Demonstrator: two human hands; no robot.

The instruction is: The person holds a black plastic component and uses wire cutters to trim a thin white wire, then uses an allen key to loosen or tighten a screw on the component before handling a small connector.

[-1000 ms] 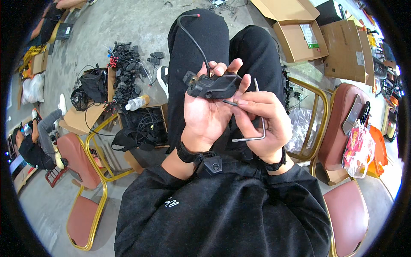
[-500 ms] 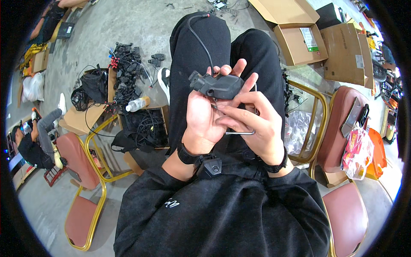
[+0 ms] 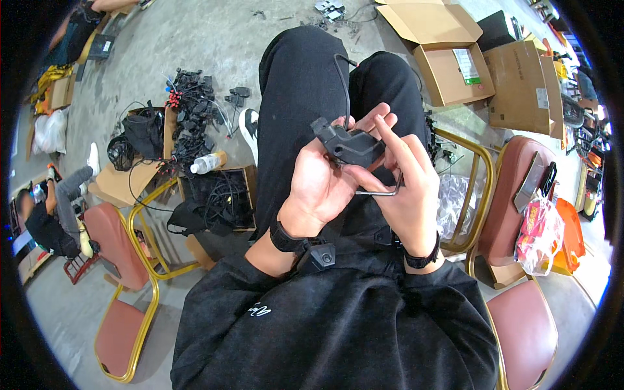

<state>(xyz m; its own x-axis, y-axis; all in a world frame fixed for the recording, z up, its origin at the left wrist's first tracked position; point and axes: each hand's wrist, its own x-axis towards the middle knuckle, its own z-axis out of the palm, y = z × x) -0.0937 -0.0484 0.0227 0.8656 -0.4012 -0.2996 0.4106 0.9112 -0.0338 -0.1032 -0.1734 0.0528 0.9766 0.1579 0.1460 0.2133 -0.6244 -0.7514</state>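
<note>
Above my lap, my left hand (image 3: 313, 185) lies palm up under a black moulded plastic part (image 3: 356, 148), its fingers curled around the back of it. A thin black cable (image 3: 346, 94) with a small red tip rises from the part over my knees. My right hand (image 3: 411, 179) closes around a bent metal hex key (image 3: 372, 193), whose short leg shows beside the thumb. The right fingers reach to the part's right end and cover some of it.
On the floor at left are a heap of black parts (image 3: 192, 123), a bottle (image 3: 207, 162) and a box of cables (image 3: 224, 201). Open cardboard boxes (image 3: 448, 75) stand at far right. Chairs (image 3: 513, 195) flank me, one bearing a plastic bag (image 3: 539, 227). Another person (image 3: 49, 224) sits at left.
The black part has moved right and slightly nearer and is tilted differently in my left hand. My right fingers have shifted from beneath it to its right end, with the hex key turned.
</note>
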